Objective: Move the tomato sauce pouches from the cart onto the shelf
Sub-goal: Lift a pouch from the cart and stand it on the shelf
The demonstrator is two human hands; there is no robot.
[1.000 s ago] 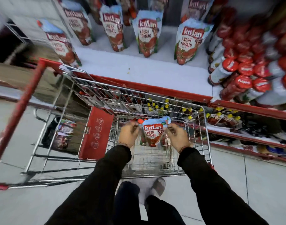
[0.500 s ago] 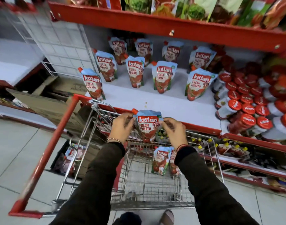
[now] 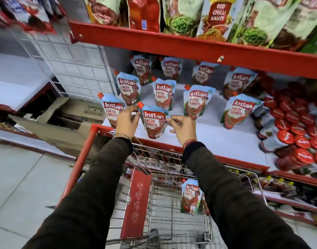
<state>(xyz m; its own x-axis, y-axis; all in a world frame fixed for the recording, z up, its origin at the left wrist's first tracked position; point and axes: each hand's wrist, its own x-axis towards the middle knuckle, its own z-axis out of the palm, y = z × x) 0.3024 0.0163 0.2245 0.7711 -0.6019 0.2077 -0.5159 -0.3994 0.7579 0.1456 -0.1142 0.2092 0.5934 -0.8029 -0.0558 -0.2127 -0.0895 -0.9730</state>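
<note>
While a flattened cardboard box (image 3: 67,121) lies on the floor at the far left, beside a white wire grid panel (image 3: 78,69), the red handle of the cart (image 3: 80,159) rises toward the shelf's front edge. Just right of it, on the white shelf (image 3: 226,139), a tomato sauce pouch (image 3: 111,112) stands at the near left corner, partly hidden by the left hand (image 3: 127,123). That hand's fingers (image 3: 130,109) are pinched together on the top left corner of the held pouch (image 3: 153,123), just below its red spout cap. This pouch is upright over the near edge of the shelf; whether its base touches the board I cannot tell. The right hand (image 3: 184,129) grips the pouch's top right corner between thumb and forefinger, with the other fingers loosely curled and spread below. Both dark sleeves reach over the cart's wire basket, where another pouch (image 3: 190,196) stands near the right side. Farther back on the shelf, more pouches (image 3: 199,102) stand in loose rows. Right of them, red-capped bottles (image 3: 298,141) lie packed together. Above, a red shelf edge (image 3: 190,44) carries other sauce packs, one marked red chilli sauce (image 3: 218,13).
</note>
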